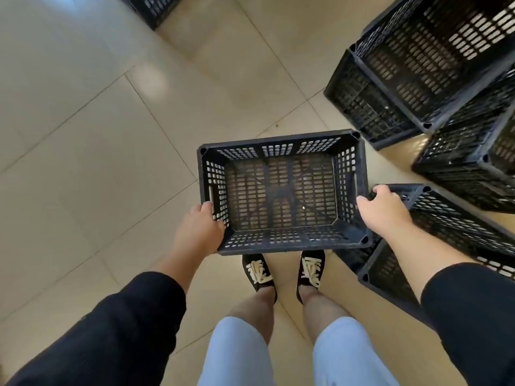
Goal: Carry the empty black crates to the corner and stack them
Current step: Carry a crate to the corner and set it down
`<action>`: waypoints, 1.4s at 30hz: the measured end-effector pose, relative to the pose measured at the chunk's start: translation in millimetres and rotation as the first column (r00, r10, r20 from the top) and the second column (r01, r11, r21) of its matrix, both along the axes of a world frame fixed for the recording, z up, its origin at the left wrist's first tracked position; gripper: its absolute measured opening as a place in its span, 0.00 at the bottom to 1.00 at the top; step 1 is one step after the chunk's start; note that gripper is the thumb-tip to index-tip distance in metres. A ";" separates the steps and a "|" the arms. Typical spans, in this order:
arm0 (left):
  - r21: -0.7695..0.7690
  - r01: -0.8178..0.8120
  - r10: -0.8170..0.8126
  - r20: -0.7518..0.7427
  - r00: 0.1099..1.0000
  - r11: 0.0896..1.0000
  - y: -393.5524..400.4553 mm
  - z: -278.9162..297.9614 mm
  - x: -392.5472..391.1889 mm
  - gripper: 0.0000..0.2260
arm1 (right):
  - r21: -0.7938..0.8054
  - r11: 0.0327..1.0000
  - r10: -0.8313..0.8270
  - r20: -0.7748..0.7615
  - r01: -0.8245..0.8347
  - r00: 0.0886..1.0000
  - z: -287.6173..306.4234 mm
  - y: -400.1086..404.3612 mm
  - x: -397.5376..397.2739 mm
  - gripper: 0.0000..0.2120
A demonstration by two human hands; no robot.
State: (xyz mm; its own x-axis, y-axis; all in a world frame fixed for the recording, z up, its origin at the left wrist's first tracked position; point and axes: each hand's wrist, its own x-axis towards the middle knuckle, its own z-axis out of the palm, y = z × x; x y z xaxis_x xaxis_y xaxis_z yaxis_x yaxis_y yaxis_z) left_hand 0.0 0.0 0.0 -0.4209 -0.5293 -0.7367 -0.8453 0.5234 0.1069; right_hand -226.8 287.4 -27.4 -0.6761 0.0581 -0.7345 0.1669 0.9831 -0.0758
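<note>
Left hand [199, 227] and right hand [381, 210] each grip the empty black crate [281, 190].

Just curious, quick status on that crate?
Left hand gripping crate edge. Right hand gripping opposite edge. Crate empty. More crates crowd the right.

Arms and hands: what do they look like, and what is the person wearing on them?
Both arms wear black sleeves pushed up the forearm: the left sleeve and the right sleeve. Below the sleeves the forearms are bare. The left hand and right hand are bare too, with no gloves; no rings or watch show.
</note>
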 end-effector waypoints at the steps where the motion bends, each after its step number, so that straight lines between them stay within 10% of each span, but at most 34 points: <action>1: 0.000 -0.016 0.016 0.009 1.000 1.000 -2.7 -12.8 -0.9 0.26 | 0.005 1.000 -0.004 0.008 0.004 1.000 -11.3 -1.1 0.1 0.29; 14: -0.035 -0.404 0.402 -0.053 0.914 0.914 -59.9 -165.4 -0.2 0.20 | -0.065 0.919 -0.391 -0.037 0.388 0.920 -147.4 -4.9 -34.7 0.27; 20: 0.228 -0.750 0.784 -0.195 0.590 0.621 -61.2 -200.9 0.7 0.13 | -0.264 0.783 -0.587 -0.014 0.563 0.810 -172.3 4.6 -36.4 0.20; 24: 0.282 -0.771 0.821 -0.170 0.546 0.571 -65.4 -201.6 4.6 0.14 | -0.274 0.734 -0.639 0.036 0.622 0.769 -165.9 4.8 -35.2 0.17; 42: 0.223 -0.798 0.827 -0.220 0.518 0.560 -73.7 95.5 60.0 0.10 | -0.215 0.784 -0.586 0.058 0.583 0.809 137.9 -15.6 5.7 0.27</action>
State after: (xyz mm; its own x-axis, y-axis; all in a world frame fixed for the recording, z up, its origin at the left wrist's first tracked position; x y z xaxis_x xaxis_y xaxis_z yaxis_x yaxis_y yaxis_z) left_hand 60.0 -73.7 95.5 -0.0220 -0.6884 -0.7250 -0.8229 -0.3994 0.4042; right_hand -221.1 271.8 110.5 -0.5720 0.2893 -0.7675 0.7018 0.6569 -0.2754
